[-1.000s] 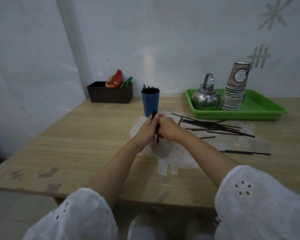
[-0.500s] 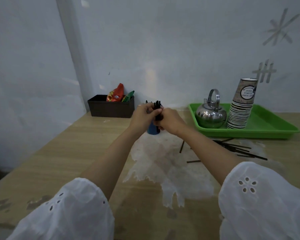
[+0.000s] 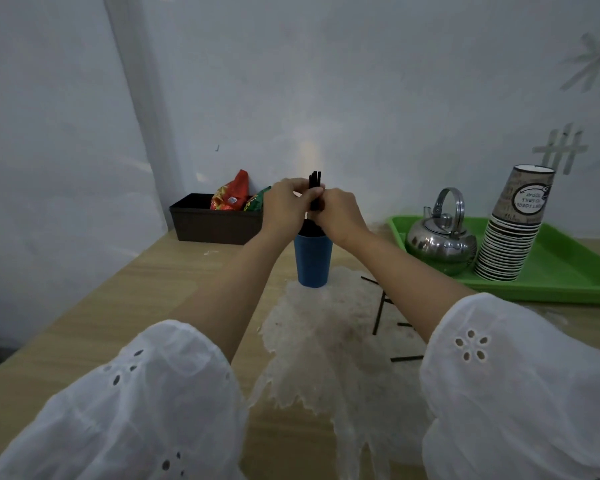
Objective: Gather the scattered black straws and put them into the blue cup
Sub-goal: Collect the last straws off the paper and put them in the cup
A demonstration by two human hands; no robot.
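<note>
Both hands [image 3: 312, 206] gripping black straws [image 3: 315, 181] upright above blue cup [image 3: 312, 259]

Blue cup [image 3: 313, 259] rim hidden behind both hands; bundle of straws [image 3: 315, 188] mid-length covered by fingers (count unclear). Loose straws [image 3: 379, 311] right of cup partly under right forearm. Green tray [image 3: 565, 271] cut by frame edge.

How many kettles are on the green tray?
1. The shiny metal kettle sits on the green tray, just left of the stack of paper cups.
</note>
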